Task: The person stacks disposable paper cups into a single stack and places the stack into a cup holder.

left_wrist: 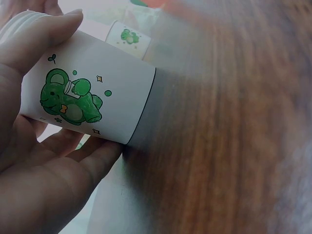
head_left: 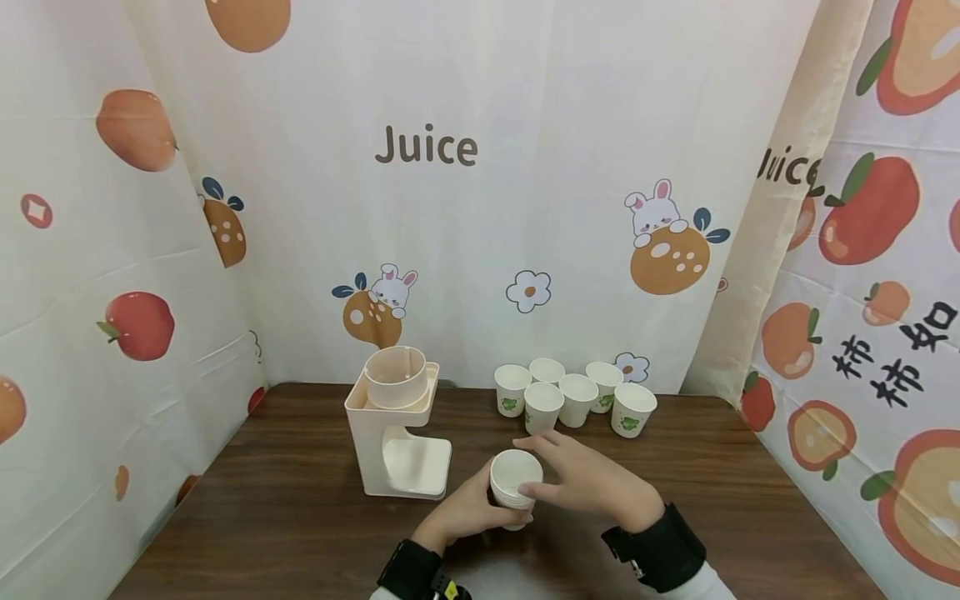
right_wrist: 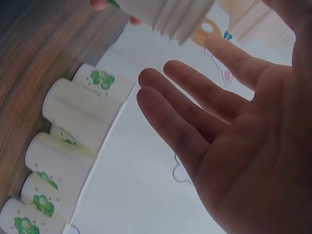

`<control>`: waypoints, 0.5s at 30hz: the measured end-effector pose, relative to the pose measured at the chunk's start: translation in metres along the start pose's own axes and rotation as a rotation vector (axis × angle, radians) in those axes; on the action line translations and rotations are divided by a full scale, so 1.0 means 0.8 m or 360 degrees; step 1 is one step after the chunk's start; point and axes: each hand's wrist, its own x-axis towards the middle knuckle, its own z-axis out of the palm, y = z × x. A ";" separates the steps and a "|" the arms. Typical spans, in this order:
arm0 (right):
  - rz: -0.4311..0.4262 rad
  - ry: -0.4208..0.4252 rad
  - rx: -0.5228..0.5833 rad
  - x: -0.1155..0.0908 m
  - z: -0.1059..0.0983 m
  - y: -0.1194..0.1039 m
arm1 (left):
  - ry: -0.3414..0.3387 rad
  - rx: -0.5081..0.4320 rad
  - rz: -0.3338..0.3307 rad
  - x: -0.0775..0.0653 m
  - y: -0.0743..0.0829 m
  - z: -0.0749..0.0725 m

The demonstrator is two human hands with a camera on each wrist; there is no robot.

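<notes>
A nested stack of white paper cups (head_left: 516,477) is gripped in my left hand (head_left: 477,507), thumb on the near side and fingers around the far side. In the left wrist view, a green bear print shows on the outermost cup (left_wrist: 105,92), and several stacked rims are at the other end. My right hand (head_left: 588,477) is spread with relaxed fingers beside the top of the stack. From the right wrist view, its fingers (right_wrist: 180,131) lie apart from the stacked rims (right_wrist: 178,24), holding nothing.
Several single paper cups (head_left: 577,398) stand upright in a cluster at the back of the brown wooden table (head_left: 285,500). Left of the hands is a cream machine (head_left: 367,433) with a round top opening and a low base. Printed curtains (head_left: 525,225) enclose the table's back and sides.
</notes>
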 end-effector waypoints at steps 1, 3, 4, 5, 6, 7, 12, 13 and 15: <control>0.0013 0.0005 0.0002 -0.001 -0.002 0.001 | 0.0002 0.0003 -0.0002 0.000 0.000 0.000; 0.0031 0.0017 -0.0007 -0.003 -0.005 0.005 | 0.0004 0.0005 -0.0010 -0.001 0.001 0.000; 0.0037 0.0023 -0.0014 -0.003 -0.005 0.007 | 0.0006 0.0004 -0.0017 -0.001 0.001 -0.001; 0.0039 0.0030 -0.0020 -0.004 -0.006 0.009 | 0.0006 0.0002 -0.0024 -0.001 0.001 -0.001; 0.0045 0.0040 -0.0025 -0.004 -0.007 0.011 | 0.0006 0.0000 -0.0031 -0.001 0.002 -0.001; 0.0049 0.0053 -0.0031 -0.005 -0.007 0.013 | 0.0003 -0.0004 -0.0035 -0.001 0.002 -0.001; 0.0019 0.0153 -0.0071 -0.004 -0.007 0.022 | -0.0013 -0.0005 -0.0027 -0.001 0.002 -0.001; 0.0006 0.0176 -0.0070 -0.004 -0.007 0.024 | -0.0012 -0.0002 -0.0026 0.000 0.002 -0.001; -0.0015 0.0217 -0.0077 -0.002 -0.007 0.027 | -0.0006 0.0007 -0.0018 0.000 0.003 -0.001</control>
